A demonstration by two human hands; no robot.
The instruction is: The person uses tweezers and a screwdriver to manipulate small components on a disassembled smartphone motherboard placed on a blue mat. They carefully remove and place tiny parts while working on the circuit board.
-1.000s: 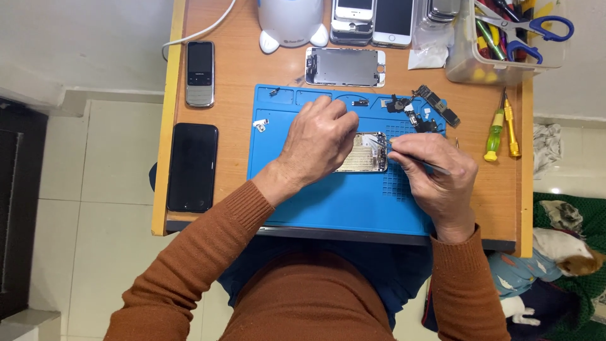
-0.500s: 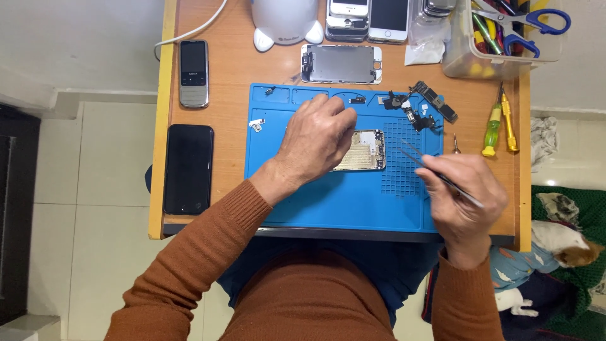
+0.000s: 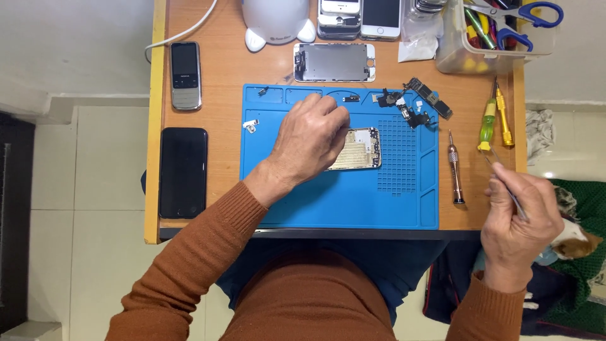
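Wooden counter (image 3: 221,95) carries a blue repair mat (image 3: 328,202). On the mat lies an opened phone housing (image 3: 360,149), pressed down under the left hand (image 3: 312,142), fingers curled over it. Off the counter's right edge, the right hand (image 3: 517,218) pinches thin tweezers (image 3: 505,183) near a silver screwdriver (image 3: 456,167).

Opened phone chassis (image 3: 360,149) flat, perhaps gutted

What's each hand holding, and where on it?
Left hand presses the phone chassis at its left end. Right hand pinches tweezers near their rear.
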